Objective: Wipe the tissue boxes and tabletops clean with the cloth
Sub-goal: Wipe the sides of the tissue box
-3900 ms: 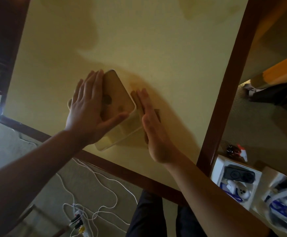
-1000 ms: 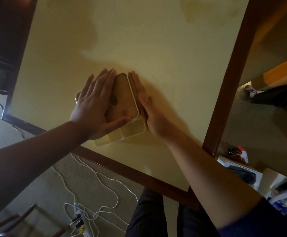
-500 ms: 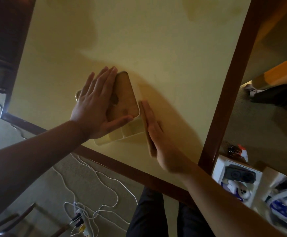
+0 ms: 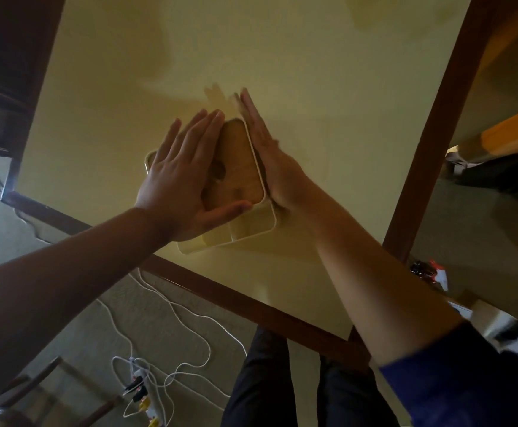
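Tissue box (image 4: 236,167) lies under the flat left hand (image 4: 183,177), flat right hand (image 4: 270,161) pressing its side.

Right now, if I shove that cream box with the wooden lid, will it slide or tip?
The cream box with the wooden lid looks rigid, low and broad, so it probably slides on the glossy yellow tabletop. The flat left hand likely pins it.
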The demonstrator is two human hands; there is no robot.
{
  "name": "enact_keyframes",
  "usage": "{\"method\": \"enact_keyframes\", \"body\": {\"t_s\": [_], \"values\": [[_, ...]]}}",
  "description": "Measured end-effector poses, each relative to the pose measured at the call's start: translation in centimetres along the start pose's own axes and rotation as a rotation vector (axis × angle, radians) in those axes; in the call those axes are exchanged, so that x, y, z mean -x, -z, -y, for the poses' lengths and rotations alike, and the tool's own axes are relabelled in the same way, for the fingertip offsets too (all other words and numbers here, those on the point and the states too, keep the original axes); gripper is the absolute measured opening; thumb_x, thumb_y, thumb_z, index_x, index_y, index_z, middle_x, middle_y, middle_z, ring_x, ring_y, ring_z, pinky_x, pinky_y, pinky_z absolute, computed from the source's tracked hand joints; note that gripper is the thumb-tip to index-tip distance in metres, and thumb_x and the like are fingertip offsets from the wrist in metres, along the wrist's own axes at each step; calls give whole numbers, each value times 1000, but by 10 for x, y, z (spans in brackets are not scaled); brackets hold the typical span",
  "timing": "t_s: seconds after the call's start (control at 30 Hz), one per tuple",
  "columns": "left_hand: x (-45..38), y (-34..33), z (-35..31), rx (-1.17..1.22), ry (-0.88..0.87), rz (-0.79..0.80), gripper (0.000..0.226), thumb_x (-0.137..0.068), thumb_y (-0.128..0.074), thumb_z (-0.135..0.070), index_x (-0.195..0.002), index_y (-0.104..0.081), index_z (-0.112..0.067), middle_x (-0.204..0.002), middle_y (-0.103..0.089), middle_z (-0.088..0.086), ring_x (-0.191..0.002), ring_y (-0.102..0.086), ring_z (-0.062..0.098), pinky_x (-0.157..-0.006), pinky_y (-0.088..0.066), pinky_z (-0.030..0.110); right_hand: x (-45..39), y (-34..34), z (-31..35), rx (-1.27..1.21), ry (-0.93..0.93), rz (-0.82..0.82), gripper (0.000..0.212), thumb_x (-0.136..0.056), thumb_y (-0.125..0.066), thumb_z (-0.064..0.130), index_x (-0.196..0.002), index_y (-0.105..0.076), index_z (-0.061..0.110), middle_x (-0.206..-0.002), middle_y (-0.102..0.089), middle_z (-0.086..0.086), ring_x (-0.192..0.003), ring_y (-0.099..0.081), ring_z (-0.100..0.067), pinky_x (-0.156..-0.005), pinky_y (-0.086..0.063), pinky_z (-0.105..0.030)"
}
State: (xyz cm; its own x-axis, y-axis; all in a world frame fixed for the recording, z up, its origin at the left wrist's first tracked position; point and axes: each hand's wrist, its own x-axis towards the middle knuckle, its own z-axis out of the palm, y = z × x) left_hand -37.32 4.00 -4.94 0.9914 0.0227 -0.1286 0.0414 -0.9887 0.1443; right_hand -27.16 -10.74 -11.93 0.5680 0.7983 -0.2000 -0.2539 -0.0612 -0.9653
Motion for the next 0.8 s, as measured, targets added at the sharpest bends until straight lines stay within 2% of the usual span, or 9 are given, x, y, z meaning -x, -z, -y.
{"method": "enact_keyframes", "body": {"t_s": [0.07, 0.1, 0.17, 0.23, 0.37, 0.47, 0.6, 0.7, 0.8], "values": [[0, 1, -1, 1, 2, 1, 123, -82, -45, -90, -164, -15, -3, -170, -24, 11, -160, -14, 27, -130, -9, 54, -11, 5, 8, 18, 8, 25, 53, -118, -14, 28, -169, -3, 18, -177, -6, -5, -162, -13, -22, -107, -10, 7], [0, 1, -1, -3, 3, 2, 123, -82, -45, -90, -164, -15, -3, -170, -24, 12, -160, -14, 27, -130, -9, 53, -9, 5, 8, 44, 13, 20, 53, -118, -13, 28, -169, -5, 18, -177, -6, -4, -163, -11, -21, -106, -4, 7], [0, 2, -2, -9, 5, 3, 123, -82, -44, -90, -164, -15, -3, -170, -23, 12, -160, -13, 27, -129, -9, 54, 4, 1, 0, 104, 56, -11, 52, -117, -12, 35, -169, -7, 28, -177, -5, 8, -163, -5, -12, -123, 4, -15], [1, 1, -1, -10, 8, 5, 123, -82, -44, -90, -164, -15, -3, -170, -23, 12, -160, -13, 26, -129, -10, 54, 29, -4, -14, 93, 75, -30, 51, -116, -13, 41, -167, -8, 38, -176, -4, 16, -162, -2, -4, -132, -1, -44], [0, 1, -1, 1, 1, 0, 122, -82, -44, -90, -164, -14, -4, -170, -23, 11, -160, -12, 26, -129, -9, 54, 88, -16, -29, 45, 7, -26, 56, -116, -15, 38, -169, -1, 30, -177, -1, 14, -162, 2, -4, -133, -2, -33], [0, 1, -1, 10, 0, 0, 122, -83, -43, -90, -164, -13, -4, -170, -22, 11, -160, -11, 25, -129, -8, 54, 103, -23, -37, -42, 19, -14, 57, -115, -19, 40, -169, -2, 35, -177, -4, 12, -163, 0, -12, -133, -8, -53], [-3, 3, 4, -2, -48, 45, 122, -82, -45, -90, -165, -12, -6, -172, -19, 10, -161, -9, 26, -128, -9, 58, 64, -15, -27, -11, 70, -41, 48, -116, -16, 41, -158, -3, 57, -177, 3, 14, -162, 2, -7, -132, -9, -54], [-14, 19, 13, 29, -76, 181, 126, -77, -46, -95, -166, -7, -14, -174, -11, 4, -161, 0, 22, -128, -5, 61, 27, -9, -18, -29, 122, -48, 53, -115, -18, 43, -163, 5, 44, -177, 9, 7, -163, 7, -12, -132, -10, -57], [-16, 21, -4, 109, 176, 111, 120, -78, -33, -97, -167, -4, -21, -175, 1, -1, -160, 10, 21, -128, 6, 57, 12, -10, -20, -67, 98, -73, 59, -114, -18, 43, -165, 9, 34, -177, 13, 6, -162, 11, -12, -132, -5, -54]]}}
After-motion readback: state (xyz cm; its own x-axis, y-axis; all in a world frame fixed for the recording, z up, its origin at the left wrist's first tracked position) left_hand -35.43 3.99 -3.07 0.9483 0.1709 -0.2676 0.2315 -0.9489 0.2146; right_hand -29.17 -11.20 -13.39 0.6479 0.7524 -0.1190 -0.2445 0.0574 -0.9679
